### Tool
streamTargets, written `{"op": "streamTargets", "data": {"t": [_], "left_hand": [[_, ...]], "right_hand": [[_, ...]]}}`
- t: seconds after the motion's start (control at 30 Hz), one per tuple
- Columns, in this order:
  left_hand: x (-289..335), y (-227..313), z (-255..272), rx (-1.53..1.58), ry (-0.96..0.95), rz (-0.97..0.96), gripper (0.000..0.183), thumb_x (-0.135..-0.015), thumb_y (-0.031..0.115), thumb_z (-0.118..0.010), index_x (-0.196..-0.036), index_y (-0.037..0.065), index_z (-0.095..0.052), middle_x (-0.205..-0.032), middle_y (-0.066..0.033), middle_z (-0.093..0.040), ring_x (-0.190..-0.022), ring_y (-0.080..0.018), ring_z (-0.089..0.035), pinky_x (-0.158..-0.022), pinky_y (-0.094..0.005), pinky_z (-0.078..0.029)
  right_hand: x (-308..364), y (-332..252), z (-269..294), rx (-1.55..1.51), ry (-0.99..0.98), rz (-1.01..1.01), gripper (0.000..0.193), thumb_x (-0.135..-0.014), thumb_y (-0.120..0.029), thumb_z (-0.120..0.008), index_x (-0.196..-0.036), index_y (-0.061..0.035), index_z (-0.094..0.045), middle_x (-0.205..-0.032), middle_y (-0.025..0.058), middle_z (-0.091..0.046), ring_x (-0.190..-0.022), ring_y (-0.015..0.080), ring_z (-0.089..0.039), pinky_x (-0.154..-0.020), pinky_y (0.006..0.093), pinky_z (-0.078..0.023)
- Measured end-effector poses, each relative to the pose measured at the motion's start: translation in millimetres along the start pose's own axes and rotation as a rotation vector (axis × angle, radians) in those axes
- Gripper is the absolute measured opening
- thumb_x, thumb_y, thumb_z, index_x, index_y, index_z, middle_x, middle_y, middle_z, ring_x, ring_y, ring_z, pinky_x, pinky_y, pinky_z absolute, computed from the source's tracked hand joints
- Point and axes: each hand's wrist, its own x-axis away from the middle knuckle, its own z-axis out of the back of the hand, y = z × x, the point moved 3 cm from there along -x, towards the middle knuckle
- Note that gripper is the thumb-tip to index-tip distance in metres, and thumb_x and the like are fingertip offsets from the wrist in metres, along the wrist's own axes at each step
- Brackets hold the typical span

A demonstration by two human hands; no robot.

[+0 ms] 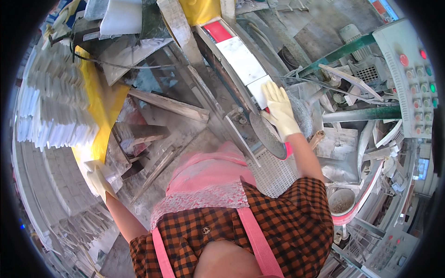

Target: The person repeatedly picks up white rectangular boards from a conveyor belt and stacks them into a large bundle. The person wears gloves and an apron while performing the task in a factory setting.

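Note:
My right hand (281, 110), in a pale yellow rubber glove, lies flat with fingers stretched out on a white marble-like tile (259, 89). That tile rests at the near end of a narrow conveyor belt (268, 132), behind a longer white veined tile (241, 59) and a red piece (217, 32). Out to the left, my left hand (98, 180), gloved alike, has its fingers closed around a small white tile (100, 169) beside a yellow sheet (95, 146). The fingertips there are partly hidden.
Stacked thin white tiles (55, 97) stand at the left. A control panel (415, 78) with coloured buttons is at the right, near green metal bars (361, 114). Wooden boards (171, 104) lie between the stack and conveyor. A bucket (342, 201) stands at lower right.

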Motion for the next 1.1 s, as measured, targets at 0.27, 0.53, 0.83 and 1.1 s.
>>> {"op": "streamTargets", "data": {"t": [0.27, 0.53, 0.83, 1.1], "left_hand": [[-3.3, 2.1, -0.4, -0.094, 0.04, 0.064, 0.045, -0.099, 0.023, -0.057, -0.131, -0.008, -0.056, -0.117, -0.0199, -0.065, -0.103, -0.0284, -0.064, -0.093, -0.0398, -0.049], [-3.6, -3.1, 0.8, -0.095, 0.034, 0.054, 0.049, -0.1, 0.024, -0.057, -0.137, -0.007, -0.052, -0.122, -0.0199, -0.064, -0.107, -0.0282, -0.064, -0.095, -0.0392, -0.049], [-8.2, -11.1, -1.7, 0.068, 0.043, 0.123, 0.042, -0.098, 0.022, -0.06, -0.129, -0.007, -0.057, -0.117, -0.02, -0.066, -0.105, -0.0283, -0.064, -0.094, -0.0391, -0.049], [-29.8, -31.5, -3.8, -0.021, 0.062, -0.052, 0.036, -0.093, 0.021, -0.065, -0.115, -0.006, -0.069, -0.099, -0.0172, -0.073, -0.086, -0.026, -0.07, -0.077, -0.0378, -0.055]], "right_hand": [[-14.3, 0.1, -20.0, -0.086, 0.237, -0.083, 0.074, -0.08, -0.011, -0.07, -0.148, 0.0031, -0.044, -0.147, 0.0212, -0.054, -0.138, 0.0324, -0.051, -0.12, 0.046, -0.036], [-39.3, -14.7, 0.3, 0.119, 0.461, 0.298, 0.052, -0.088, -0.008, -0.055, -0.138, 0.0055, -0.051, -0.14, 0.0195, -0.058, -0.134, 0.0299, -0.053, -0.118, 0.0453, -0.038], [-82.4, -14.6, -7.4, 0.154, 0.288, 0.23, 0.085, -0.075, -0.025, -0.08, -0.146, 0.0047, -0.044, -0.149, 0.0191, -0.051, -0.141, 0.0295, -0.047, -0.122, 0.0459, -0.032], [-107.7, -18.1, -14.3, 0.269, 0.188, 0.117, 0.069, -0.09, -0.016, -0.061, -0.152, 0.0034, -0.04, -0.155, 0.022, -0.045, -0.147, 0.0323, -0.04, -0.123, 0.0474, -0.027]]}}
